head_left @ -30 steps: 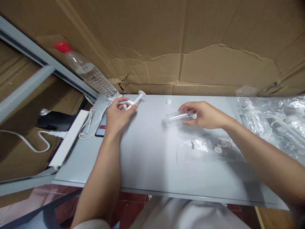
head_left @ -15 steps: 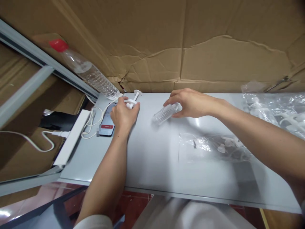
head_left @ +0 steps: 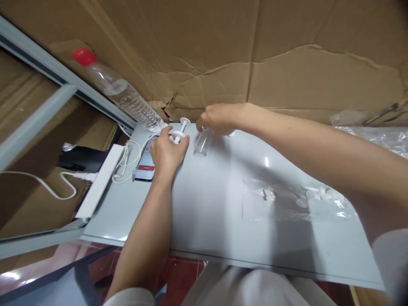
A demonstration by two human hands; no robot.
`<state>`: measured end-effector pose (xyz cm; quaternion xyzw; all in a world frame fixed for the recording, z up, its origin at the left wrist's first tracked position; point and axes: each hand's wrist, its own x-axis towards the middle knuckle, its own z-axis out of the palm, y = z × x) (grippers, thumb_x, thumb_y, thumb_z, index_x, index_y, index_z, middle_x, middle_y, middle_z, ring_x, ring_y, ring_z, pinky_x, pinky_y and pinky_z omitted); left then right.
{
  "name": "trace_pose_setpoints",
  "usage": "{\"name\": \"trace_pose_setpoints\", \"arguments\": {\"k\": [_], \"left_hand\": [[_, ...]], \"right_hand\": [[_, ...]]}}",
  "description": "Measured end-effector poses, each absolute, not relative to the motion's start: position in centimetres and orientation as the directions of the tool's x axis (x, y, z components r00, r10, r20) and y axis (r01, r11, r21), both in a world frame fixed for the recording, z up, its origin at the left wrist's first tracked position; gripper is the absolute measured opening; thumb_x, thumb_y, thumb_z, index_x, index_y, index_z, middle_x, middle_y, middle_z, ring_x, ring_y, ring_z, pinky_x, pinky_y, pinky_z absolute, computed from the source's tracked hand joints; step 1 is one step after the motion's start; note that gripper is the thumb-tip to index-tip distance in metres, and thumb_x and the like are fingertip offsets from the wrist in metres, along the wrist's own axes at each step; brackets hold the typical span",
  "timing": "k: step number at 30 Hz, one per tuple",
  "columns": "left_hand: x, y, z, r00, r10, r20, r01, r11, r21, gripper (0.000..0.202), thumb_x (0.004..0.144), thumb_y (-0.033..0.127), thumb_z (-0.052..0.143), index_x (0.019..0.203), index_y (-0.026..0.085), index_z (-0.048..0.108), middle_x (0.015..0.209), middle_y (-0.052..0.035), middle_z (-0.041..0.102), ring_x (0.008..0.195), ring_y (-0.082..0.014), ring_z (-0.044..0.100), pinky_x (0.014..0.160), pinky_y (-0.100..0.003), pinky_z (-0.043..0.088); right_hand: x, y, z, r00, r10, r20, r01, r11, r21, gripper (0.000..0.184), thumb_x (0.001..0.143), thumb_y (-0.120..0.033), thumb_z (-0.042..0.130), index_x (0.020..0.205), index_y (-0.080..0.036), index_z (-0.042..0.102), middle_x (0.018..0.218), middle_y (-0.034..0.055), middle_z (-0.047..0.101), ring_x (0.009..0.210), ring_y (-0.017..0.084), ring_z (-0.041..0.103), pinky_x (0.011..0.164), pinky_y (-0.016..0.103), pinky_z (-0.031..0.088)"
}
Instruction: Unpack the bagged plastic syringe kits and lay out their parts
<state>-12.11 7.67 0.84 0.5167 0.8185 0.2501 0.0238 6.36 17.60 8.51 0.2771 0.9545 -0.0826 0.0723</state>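
My left hand (head_left: 168, 151) is closed around a white plastic plunger-like piece (head_left: 184, 123), whose thin stem and round end disc stick out past the fingers. A wider white collar on it sits between thumb and forefinger. Close by on the right, my right hand (head_left: 216, 119) grips the upper end of a clear ribbed plastic tube (head_left: 203, 142), tilted with its lower end toward me. The fingertips are partly hidden behind the tube and the back of the hand. A small white bit shows beneath the right wrist; what it belongs to cannot be made out.
Left of my hands lie a phone (head_left: 145, 163), white cables and a white power strip (head_left: 100, 180). A water bottle with a red cap (head_left: 83, 56) leans at the back left. Clear bags (head_left: 270, 199) of white parts lie on the grey table (head_left: 204, 212); cardboard (head_left: 207, 34) stands behind.
My right hand has moved left with the ribbed tube, bringing it near the left hand and turning it more upright. My left hand keeps its hold, and the view has shifted slightly.
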Motion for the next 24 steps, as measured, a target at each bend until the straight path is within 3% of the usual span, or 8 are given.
{"name": "trace_pose_setpoints", "arguments": {"k": [4, 8, 13, 24], "left_hand": [[-12.8, 7.2, 1.1, -0.479, 0.856, 0.193, 0.809, 0.345, 0.475, 0.066, 0.082, 0.047, 0.079, 0.141, 0.017, 0.07, 0.119, -0.0143, 0.079, 0.113, -0.0363, 0.073, 0.109, -0.048, 0.05], [-13.4, 7.5, 0.8, -0.501, 0.845, 0.187, 0.764, 0.331, 0.553, 0.059, 0.084, 0.042, 0.078, 0.138, 0.017, 0.072, 0.109, -0.012, 0.081, 0.102, -0.0297, 0.076, 0.102, -0.041, 0.055], [-13.9, 7.9, 0.4, -0.477, 0.856, 0.198, 0.781, 0.31, 0.542, 0.061, 0.087, 0.046, 0.074, 0.139, 0.016, 0.07, 0.108, -0.0116, 0.081, 0.103, -0.0294, 0.076, 0.103, -0.042, 0.054], [-14.2, 7.9, 0.2, -0.429, 0.882, 0.193, 0.782, 0.256, 0.568, 0.064, 0.086, 0.043, 0.075, 0.144, 0.017, 0.066, 0.111, -0.0113, 0.08, 0.106, -0.0288, 0.075, 0.108, -0.044, 0.052]], "right_hand": [[3.6, 19.2, 7.5, -0.862, 0.453, -0.226, 0.472, 0.881, -0.035, 0.044, 0.086, -0.01, 0.069, 0.127, -0.026, 0.076, 0.111, 0.002, 0.078, 0.108, 0.023, 0.072, 0.09, 0.033, 0.053], [2.4, 20.0, 6.7, -0.878, 0.438, -0.195, 0.454, 0.89, -0.047, 0.049, 0.088, -0.007, 0.065, 0.133, -0.024, 0.074, 0.123, 0.0044, 0.077, 0.116, 0.024, 0.071, 0.098, 0.034, 0.052], [2.0, 20.4, 6.1, -0.897, 0.409, -0.169, 0.426, 0.902, -0.075, 0.059, 0.09, -0.001, 0.058, 0.146, -0.02, 0.065, 0.14, 0.0103, 0.07, 0.13, 0.026, 0.065, 0.111, 0.038, 0.048], [3.8, 19.4, 6.0, -0.892, 0.433, -0.13, 0.443, 0.895, -0.054, 0.064, 0.089, 0.002, 0.053, 0.15, -0.017, 0.06, 0.144, 0.0148, 0.066, 0.128, 0.028, 0.067, 0.106, 0.036, 0.05]]}}
